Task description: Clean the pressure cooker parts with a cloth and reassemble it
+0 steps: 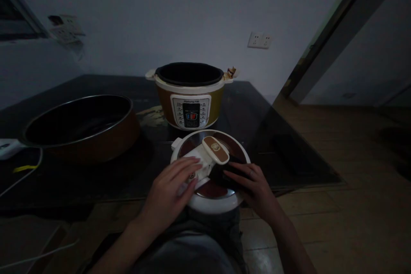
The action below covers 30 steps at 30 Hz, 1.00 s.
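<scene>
A round electric pressure cooker lid [236, 141], white-rimmed with a brown top, lies close to my body at the table's front edge. Its handle [215, 150] has a brown oval cap and a white base. My left hand [173, 184] grips the white part left of the handle, thumb and fingers on either side. On the lid's right side, my right hand [252, 180] presses its fingers onto a dark piece that looks like cloth [221, 173]. Behind the lid stands the cooker body [163, 102], uncovered, with a black inside and a front control panel [192, 111].
At left sits a wide brown pan [128, 126] with a white handle [9, 147] and a cord. A flat dark object [292, 154] lies on the black table [260, 107] at right. Wall sockets [259, 40] are behind. Tiled floor [321, 209] borders the right side.
</scene>
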{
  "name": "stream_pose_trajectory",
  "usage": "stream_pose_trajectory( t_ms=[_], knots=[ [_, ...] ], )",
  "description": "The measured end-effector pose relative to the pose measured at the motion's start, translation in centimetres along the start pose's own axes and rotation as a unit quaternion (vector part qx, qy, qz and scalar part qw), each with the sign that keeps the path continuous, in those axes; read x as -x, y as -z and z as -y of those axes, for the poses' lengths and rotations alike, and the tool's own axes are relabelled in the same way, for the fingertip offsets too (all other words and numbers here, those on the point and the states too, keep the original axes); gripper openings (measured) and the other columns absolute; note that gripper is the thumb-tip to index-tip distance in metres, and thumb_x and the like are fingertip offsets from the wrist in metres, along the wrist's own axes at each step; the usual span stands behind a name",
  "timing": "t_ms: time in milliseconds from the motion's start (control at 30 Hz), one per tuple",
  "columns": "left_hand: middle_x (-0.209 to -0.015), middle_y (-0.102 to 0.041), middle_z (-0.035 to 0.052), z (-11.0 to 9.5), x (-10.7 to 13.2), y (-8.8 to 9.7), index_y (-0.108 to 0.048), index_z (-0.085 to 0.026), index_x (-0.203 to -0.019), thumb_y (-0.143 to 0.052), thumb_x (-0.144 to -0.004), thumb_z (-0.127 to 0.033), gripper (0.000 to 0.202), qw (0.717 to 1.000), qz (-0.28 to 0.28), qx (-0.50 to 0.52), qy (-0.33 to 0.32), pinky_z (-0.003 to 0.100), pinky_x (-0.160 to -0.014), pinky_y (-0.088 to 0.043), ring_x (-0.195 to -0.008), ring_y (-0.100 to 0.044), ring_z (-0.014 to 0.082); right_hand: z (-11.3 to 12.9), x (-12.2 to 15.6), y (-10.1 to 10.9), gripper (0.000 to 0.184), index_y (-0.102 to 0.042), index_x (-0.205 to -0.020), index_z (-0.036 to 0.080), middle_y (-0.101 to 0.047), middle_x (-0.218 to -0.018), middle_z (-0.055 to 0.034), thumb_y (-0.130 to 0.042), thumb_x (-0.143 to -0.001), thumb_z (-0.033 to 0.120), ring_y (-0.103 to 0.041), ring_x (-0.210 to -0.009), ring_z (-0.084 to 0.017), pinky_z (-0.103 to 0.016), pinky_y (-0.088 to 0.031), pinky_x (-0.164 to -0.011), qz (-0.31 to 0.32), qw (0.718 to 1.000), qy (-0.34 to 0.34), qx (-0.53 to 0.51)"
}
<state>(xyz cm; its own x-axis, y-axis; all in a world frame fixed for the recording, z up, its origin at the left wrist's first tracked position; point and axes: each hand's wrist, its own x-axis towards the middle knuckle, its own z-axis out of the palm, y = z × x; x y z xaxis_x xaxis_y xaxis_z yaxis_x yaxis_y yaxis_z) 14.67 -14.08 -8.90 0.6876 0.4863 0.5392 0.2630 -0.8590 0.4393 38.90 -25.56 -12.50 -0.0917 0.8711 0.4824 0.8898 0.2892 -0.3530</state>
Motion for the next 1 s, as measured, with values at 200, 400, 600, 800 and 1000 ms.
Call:
stream_pose_trajectory(
  t_ms=[200, 400, 600, 800, 1000],
  knots=[
    [-0.147, -0.043, 0.0149, 2.3, 1.5, -2.3, -0.037, -0.019, -0.142, -0.065, -0.083, -0.042, 0.07, 0.996, 0.033, -0.043, 0.064, 0.051, -0.109, -0.039, -0.137, -0.037, 0.0296, -1.0, -0.3, 0.3, 0.049, -0.063, -0.124, 0.031, -0.063, -0.118, -0.007, -0.047, -0.086, 0.006, -0.054, -0.097, -0.024, -0.04, -0.045, -0.078, -0.015, 0.989, -0.033, 0.141],
    [-0.149, -0.041, 0.0136, 2.5, 1.7, -2.8, -0.034, -0.022, -0.145, -0.068, -0.08, -0.043, 0.076, 0.995, 0.033, -0.023, 0.093, 0.051, -0.111, -0.036, -0.137, -0.037, 0.03, -2.2, -0.7, 0.2, 0.033, -0.066, -0.117, 0.016, -0.061, -0.107, -0.0159, -0.047, -0.091, 0.023, -0.056, -0.1, -0.027, -0.046, -0.05, -0.084, -0.146, 0.96, -0.185, 0.15],
    [-0.148, -0.04, 0.0153, 2.5, 1.5, -2.9, -0.036, -0.02, -0.143, -0.065, -0.083, -0.041, 0.07, 0.995, 0.024, 0.001, 0.1, 0.052, -0.11, -0.036, -0.137, -0.036, 0.03, 1.6, -2.3, -3.0, 0.041, -0.055, -0.131, 0.015, -0.054, -0.138, -0.0168, -0.038, -0.093, 0.017, -0.048, -0.13, -0.027, -0.055, -0.033, -0.11, -0.062, 0.986, -0.131, 0.086],
    [-0.146, -0.043, 0.0155, 2.5, 1.1, -2.6, -0.042, -0.017, -0.139, -0.068, -0.081, -0.034, 0.066, 0.994, 0.038, 0.017, 0.104, 0.049, -0.111, -0.036, -0.136, -0.038, 0.0278, 1.1, -2.4, -2.7, 0.063, -0.043, -0.141, 0.013, -0.045, -0.146, -0.0146, -0.033, -0.08, 0.003, -0.038, -0.139, -0.024, -0.058, -0.023, -0.115, 0.028, 0.987, -0.148, 0.049],
    [-0.145, -0.044, 0.0151, 2.5, 1.2, -2.3, -0.044, -0.016, -0.138, -0.068, -0.081, -0.034, 0.064, 0.993, 0.04, 0.021, 0.107, 0.047, -0.111, -0.036, -0.135, -0.039, 0.0268, -3.8, -8.0, -1.0, 0.053, -0.046, -0.141, 0.025, -0.044, -0.148, -0.0065, -0.036, -0.09, 0.014, -0.035, -0.14, -0.021, -0.055, -0.013, -0.118, 0.152, 0.982, -0.069, -0.089]
  ],
)
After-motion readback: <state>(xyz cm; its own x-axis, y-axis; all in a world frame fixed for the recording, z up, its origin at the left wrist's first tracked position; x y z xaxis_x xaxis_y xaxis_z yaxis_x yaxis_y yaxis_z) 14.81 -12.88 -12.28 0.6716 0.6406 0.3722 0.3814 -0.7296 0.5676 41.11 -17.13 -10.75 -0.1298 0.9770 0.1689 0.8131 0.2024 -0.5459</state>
